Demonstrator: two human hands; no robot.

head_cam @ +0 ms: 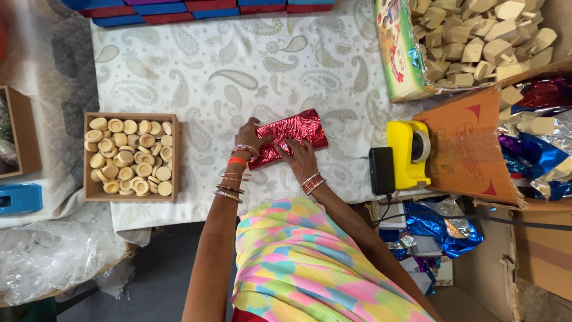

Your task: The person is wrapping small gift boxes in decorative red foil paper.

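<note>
Left hand (249,138) lies flat, fingers spread, on the near-left end of the red foil packet (290,136). Right hand (299,156) is also open, palm down, fingers pressing the packet's near long edge. Neither hand closes around it; both pin it to the bench (238,65). Bangles on both wrists.

The packet lies slantwise directly under the fingertips, its far end pointing away to the right, on the paisley cloth (196,83) covering the bench.

Judgement on the step: the foil looks creased and springy, so flat pressure along the fold, worked from the middle toward the ends, should keep the wrap tight. One hand should hold the packet down while the other smooths, or it will slide on the cloth.

Surroundings:
- Right of the right hand, near: black device with a cable (382,170), then a yellow tape dispenser (408,152).
- Farther right: orange carton flap (471,149) with blue, purple and silver foil sheets (536,155) beyond.
- Far right, away from the hands: carton of pale wooden blocks (482,42).
- Left of the left hand, apart: shallow wooden tray (89,191) full of round wooden discs (128,156).
- Far edge of bench: row of blue and red wrapped packets (179,11).

Cloth between hands and tape dispenser carries nothing else; the reach there looks unobstructed.
</note>
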